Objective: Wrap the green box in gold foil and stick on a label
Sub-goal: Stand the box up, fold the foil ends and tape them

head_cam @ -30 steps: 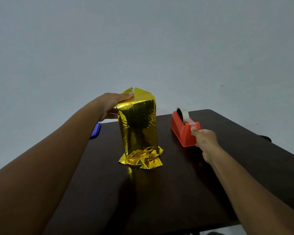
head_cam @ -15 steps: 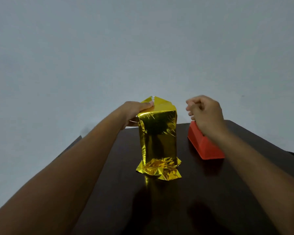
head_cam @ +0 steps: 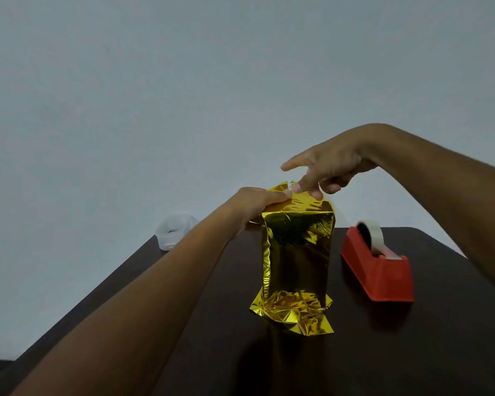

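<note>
The box stands upright on the dark table (head_cam: 440,352), fully covered in gold foil (head_cam: 296,258); no green shows. Crumpled foil flares out at its base. My left hand (head_cam: 257,202) grips the folded foil at the top left edge. My right hand (head_cam: 326,170) hovers over the top, thumb and a finger pressing a small strip of clear tape onto the fold, the index finger stretched out. No label is visible.
A red tape dispenser (head_cam: 379,270) with a white roll sits right of the box. A white plastic object (head_cam: 173,231) lies at the table's far left edge. A plain grey wall is behind.
My right hand left the tape dispenser, rose, and came across to the top of the foil-wrapped box. My left hand kept its hold on the top. The camera shifted.
</note>
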